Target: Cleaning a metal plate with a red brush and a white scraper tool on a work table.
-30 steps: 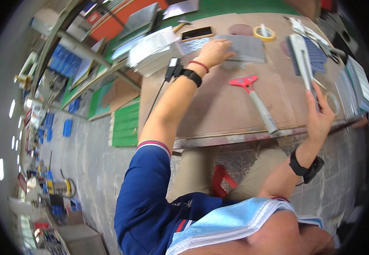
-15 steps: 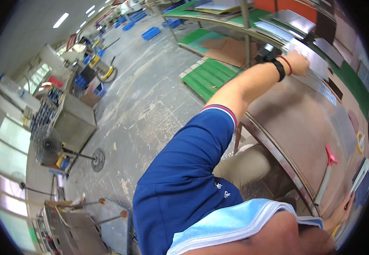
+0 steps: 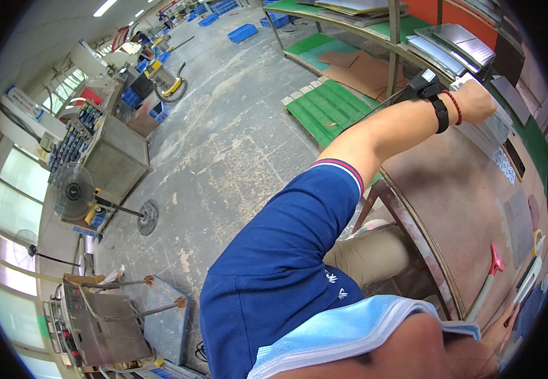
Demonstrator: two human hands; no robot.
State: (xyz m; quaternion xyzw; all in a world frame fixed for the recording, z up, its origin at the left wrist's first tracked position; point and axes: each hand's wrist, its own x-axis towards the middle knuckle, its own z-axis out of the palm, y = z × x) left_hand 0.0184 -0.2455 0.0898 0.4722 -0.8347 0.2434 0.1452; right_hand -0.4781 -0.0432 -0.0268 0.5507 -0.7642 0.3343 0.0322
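My left arm, in a blue short sleeve, reaches to the upper right. My left hand (image 3: 478,102) is closed at the edge of a clear plastic sheet (image 3: 487,134) above the brown worktable (image 3: 422,174); its fingertips are hidden. A black band with a small dark device (image 3: 427,82) and a red cord circle that wrist. Low at the right rim, only part of my right hand (image 3: 501,327) shows. It looks closed around something dark, too small to make out. Just beyond lies a long white tool (image 3: 529,279). Nearby rests a tool with a red head and grey handle (image 3: 494,262).
A grey sheet (image 3: 519,221), a dark flat rectangle (image 3: 512,158) and a yellow tape roll (image 3: 538,243) lie on the table. Past it stands a metal rack (image 3: 394,50) with stacked sheets, beside a green pallet (image 3: 334,110). A fan (image 3: 75,192) and a cart (image 3: 107,322) stand left.
The view has shifted slightly. My left hand and the clear sheet beneath it have moved a little nearer across the table. My right hand stays low at the right rim.
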